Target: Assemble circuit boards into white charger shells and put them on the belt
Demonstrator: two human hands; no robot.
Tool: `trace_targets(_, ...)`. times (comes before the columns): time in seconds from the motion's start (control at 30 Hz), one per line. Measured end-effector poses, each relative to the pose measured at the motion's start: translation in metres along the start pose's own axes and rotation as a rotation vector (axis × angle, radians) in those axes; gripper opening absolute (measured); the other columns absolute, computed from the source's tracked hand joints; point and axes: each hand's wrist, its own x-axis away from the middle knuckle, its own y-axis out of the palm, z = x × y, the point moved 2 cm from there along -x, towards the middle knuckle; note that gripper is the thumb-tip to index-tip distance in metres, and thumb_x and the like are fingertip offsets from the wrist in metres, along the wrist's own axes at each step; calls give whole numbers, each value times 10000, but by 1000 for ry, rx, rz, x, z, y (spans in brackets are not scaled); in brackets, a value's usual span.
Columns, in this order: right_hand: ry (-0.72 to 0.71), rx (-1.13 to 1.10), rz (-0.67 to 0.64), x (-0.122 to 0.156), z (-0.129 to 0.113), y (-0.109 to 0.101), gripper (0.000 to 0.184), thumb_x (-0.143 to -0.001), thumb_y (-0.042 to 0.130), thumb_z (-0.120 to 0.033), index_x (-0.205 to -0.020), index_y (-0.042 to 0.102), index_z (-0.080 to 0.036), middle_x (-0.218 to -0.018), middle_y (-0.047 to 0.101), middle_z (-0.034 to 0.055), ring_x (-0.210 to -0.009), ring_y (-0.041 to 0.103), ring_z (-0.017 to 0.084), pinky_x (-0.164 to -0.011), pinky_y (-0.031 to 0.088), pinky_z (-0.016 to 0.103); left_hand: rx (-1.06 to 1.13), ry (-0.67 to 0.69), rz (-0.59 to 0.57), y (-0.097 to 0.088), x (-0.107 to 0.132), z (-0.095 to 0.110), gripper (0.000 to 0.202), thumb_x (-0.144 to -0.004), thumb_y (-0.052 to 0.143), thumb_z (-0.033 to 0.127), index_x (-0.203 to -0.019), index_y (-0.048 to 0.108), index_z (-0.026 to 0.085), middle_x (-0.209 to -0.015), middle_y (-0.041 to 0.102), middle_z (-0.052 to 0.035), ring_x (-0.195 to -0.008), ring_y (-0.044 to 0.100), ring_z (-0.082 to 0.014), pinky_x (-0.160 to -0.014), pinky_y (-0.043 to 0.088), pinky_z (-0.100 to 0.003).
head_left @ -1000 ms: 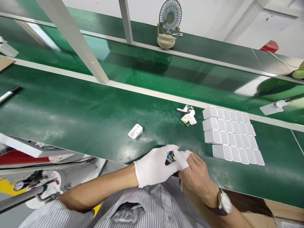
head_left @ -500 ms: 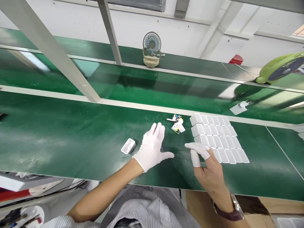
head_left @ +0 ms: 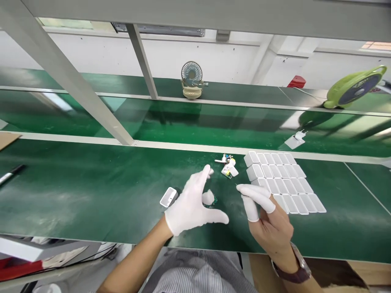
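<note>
My left hand (head_left: pixel 191 203), in a white glove, is over the bench with its thumb and index finger spread wide apart. Beside a bent finger shows a bit of a small green piece (head_left: pixel 215 200), mostly hidden by the hand; I cannot tell whether they touch. A white open plastic case (head_left: pixel 168 197) lies just left of this hand. My right hand (head_left: pixel 265 215) wears white finger covers, and its thumb and fingertips are pinched together. A thin tip pokes out of the pinch, too small to name. Ahead of both hands lies a small heap of electronic parts (head_left: pixel 229 167).
Rows of white plastic cases (head_left: pixel 284 179) stand on the green bench (head_left: pixel 76 191) at right. A white plug adapter (head_left: pixel 296 139) rests behind the rail. Beyond are a small fan (head_left: pixel 192 79) and a green fan (head_left: pixel 354 87). A slanted metal post (head_left: pixel 82 89) rises at left.
The view has tilted upward. My left hand has turned from lying flat to a raised, curled shape, and the green piece shows beside it. My right hand keeps its pinch.
</note>
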Motion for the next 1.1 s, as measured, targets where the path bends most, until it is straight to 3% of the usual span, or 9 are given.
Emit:
trace_targets(0.1, -76, -28, -40, -1, -4, 8, 544, -835, 578, 93, -1322, 591, -149, -1225, 673, 148, -1130, 641, 268, -879, 575, 444, 688, -50, -144, -10, 8, 12, 973, -801, 462, 834, -1556, 282, 248, -1420, 516, -224, -996, 627, -294, -795, 511, -453)
trace_targets(0.2, -188, -32, -122, -1, -6, 19, 547, -856, 557, 71, -1369, 555, -120, -1297, 635, 185, -1192, 607, 285, -919, 546, 476, 1130, -199, -178, -16, 10, 11, 1015, -824, 177, 871, -1488, 412, 141, -1319, 580, -272, -834, 645, -274, -692, 500, -428)
trace_targets(0.37, -341, 32, -189, 2, -11, 40, 485, -902, 531, 2, -1370, 559, -123, -1274, 665, 162, -1251, 575, 300, -961, 500, 497, 1347, -349, -133, -15, 15, 6, 918, -853, 336, 827, -1341, 581, 89, -1076, 671, -182, -803, 641, -241, -706, 515, -380)
trace_targets(0.47, -387, 83, -260, 4, -16, 52, 452, -913, 532, -27, -1343, 579, -159, -1267, 684, 115, -1319, 527, 303, -1014, 465, 499, 1236, -332, 26, -18, 18, 6, 445, -907, 663, 468, -1173, 676, 112, -970, 670, -100, -806, 624, -150, -739, 502, -261)
trace_targets(0.53, -389, 95, -276, 6, -18, 57, 458, -910, 543, -30, -1351, 568, -153, -1289, 670, 125, -1351, 496, 310, -1024, 464, 499, 1138, -282, 148, -30, 19, 7, 253, -881, 722, 319, -1035, 692, 120, -833, 644, -55, -711, 597, -109, -656, 473, -209)
trace_targets(0.73, -301, 58, -235, 17, -6, 65, 506, -915, 544, -27, -1408, 523, -143, -1360, 601, 172, -1307, 534, 325, -977, 510, 504, 952, -186, 410, -110, 37, -10, 277, -856, 715, 349, -1046, 631, 165, -698, 468, 47, -434, 305, -11, -398, 239, -147)
trace_targets(0.8, -278, 62, -254, 21, -1, 68, 534, -918, 548, -29, -1435, 498, -155, -1376, 587, 171, -1299, 538, 323, -968, 519, 500, 765, -242, 516, -141, 47, -30, 341, -902, 632, 429, -1118, 617, 165, -703, 450, 53, -410, 227, -8, -369, 171, -157)
trace_targets(0.93, -272, 82, -289, 31, 10, 70, 535, -922, 570, -54, -1438, 497, -177, -1355, 599, 167, -1274, 558, 333, -926, 540, 496, -164, -463, 822, -210, 68, -86, 500, -1002, 305, 501, -1216, 588, 148, -824, 601, -35, -552, 499, -91, -476, 402, -208)
trace_targets(1.1, -247, 131, -301, 42, 28, 61, 451, -940, 533, -114, -1380, 550, -211, -1335, 616, 136, -1226, 591, 326, -892, 552, 482, -592, -642, 865, -278, 88, -146, 362, -849, 529, 233, -1154, 659, 88, -964, 689, -115, -863, 639, -217, -819, 532, -339)
